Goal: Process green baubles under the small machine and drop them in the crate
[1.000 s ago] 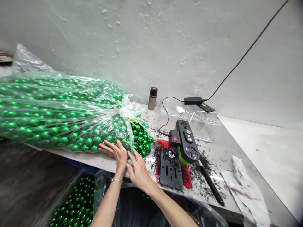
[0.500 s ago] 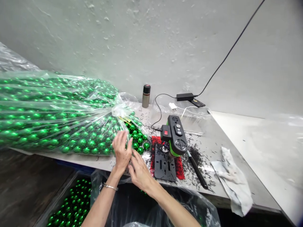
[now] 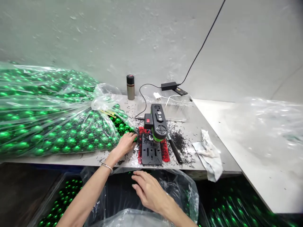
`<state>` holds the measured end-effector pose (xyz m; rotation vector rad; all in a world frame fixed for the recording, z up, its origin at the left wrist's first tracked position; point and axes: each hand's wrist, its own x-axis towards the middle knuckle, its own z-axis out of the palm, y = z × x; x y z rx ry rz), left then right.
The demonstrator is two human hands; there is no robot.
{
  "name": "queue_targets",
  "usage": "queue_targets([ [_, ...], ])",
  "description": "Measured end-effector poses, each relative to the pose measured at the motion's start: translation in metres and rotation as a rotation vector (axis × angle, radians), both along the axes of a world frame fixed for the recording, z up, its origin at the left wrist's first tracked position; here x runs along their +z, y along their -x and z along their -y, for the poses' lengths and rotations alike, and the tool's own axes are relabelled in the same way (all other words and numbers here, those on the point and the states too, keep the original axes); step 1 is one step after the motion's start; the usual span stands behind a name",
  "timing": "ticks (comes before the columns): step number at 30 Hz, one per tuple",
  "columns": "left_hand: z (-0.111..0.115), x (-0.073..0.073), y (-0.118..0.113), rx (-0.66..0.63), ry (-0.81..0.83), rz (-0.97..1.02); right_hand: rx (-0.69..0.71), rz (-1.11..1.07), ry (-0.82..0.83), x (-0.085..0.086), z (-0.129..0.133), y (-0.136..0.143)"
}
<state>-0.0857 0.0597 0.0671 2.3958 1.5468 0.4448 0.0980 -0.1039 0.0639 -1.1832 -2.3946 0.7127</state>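
My left hand (image 3: 127, 144), with a bracelet at its wrist, is at the edge of the loose green balls (image 3: 121, 128) spilling from the mouth of a big clear bag (image 3: 96, 104). Its fingers are closed round one shiny green ball (image 3: 135, 139). Lower down, my right hand (image 3: 151, 193) hovers over a bin lined with clear plastic (image 3: 193, 189), fingers stretched out and nothing in them. Just right of my left hand stands a small black and green machine (image 3: 159, 121) with a slotted black base plate (image 3: 151, 154), on a red mat (image 3: 165, 151).
Black scraps (image 3: 178, 142) lie around a black-handled lever (image 3: 175, 151). Behind are a bottle (image 3: 130, 88), a power adapter (image 3: 169, 85) and cables. A white cloth (image 3: 209, 154) hangs over the table's front edge. More green balls fill a container (image 3: 63, 198) at lower left.
My hands have parted: the left has gone forward to the loose balls and closed on one, the right has drawn back over the lined bin. The view has shifted to the right.
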Motion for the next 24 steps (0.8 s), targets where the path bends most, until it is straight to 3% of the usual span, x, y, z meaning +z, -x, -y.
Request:
queue_targets([
  [4,0.017,0.004,0.004,0.243,0.098,0.582,-0.038,-0.077,0.057,-0.001,0.011,-0.001],
  [8,0.051,0.006,-0.004,0.425,0.471,1.371,-0.116,-0.260,0.078,0.002,0.009,0.002],
  [10,0.066,0.005,-0.012,0.442,0.628,1.588,-0.151,-0.339,0.056,0.003,0.006,0.004],
  [13,0.079,0.001,-0.025,0.445,0.786,1.667,-0.174,-0.405,0.020,0.005,0.005,0.008],
  [16,0.078,-0.005,-0.034,0.474,0.840,1.635,-0.188,-0.416,0.010,0.005,0.008,0.006],
  [21,0.067,-0.021,-0.048,0.472,0.719,1.597,-0.214,-0.354,0.027,0.000,0.016,-0.003],
  [24,0.062,-0.034,-0.059,0.484,0.563,1.446,-0.202,-0.321,0.053,-0.005,0.022,-0.006],
])
